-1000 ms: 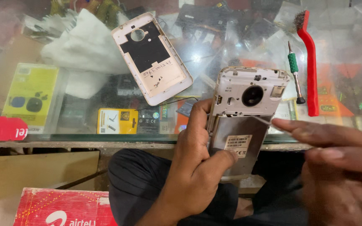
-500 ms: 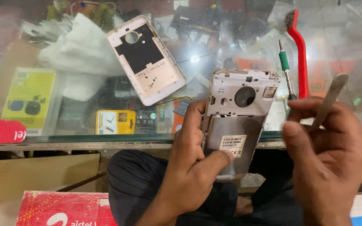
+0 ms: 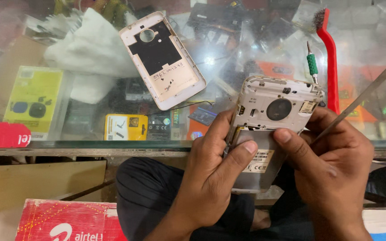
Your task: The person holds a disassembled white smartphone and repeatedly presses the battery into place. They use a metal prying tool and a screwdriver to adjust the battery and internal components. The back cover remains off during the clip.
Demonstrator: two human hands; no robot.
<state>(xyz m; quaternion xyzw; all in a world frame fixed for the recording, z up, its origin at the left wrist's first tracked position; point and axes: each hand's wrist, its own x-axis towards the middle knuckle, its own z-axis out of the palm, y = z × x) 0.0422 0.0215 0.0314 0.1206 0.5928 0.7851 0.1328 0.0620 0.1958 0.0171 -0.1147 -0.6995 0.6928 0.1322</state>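
Both hands crowd the opened phone [image 3: 271, 134] above the near edge of the glass counter [image 3: 90, 144], the left hand [image 3: 211, 178] on its left side and the right hand [image 3: 331, 165] on its right, with a thin metal tool [image 3: 362, 96] slanting up to the right. Beyond the phone, the green screwdriver [image 3: 312, 64] and red brush [image 3: 329, 58] block the right. The back cover [image 3: 162, 60] and white cloth [image 3: 90, 49] fill the left, leaving bare glass between cover and phone.

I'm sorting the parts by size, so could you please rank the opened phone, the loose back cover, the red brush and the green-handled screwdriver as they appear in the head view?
1. opened phone, nearest the camera, so unsure against the cover
2. back cover
3. red brush
4. green-handled screwdriver
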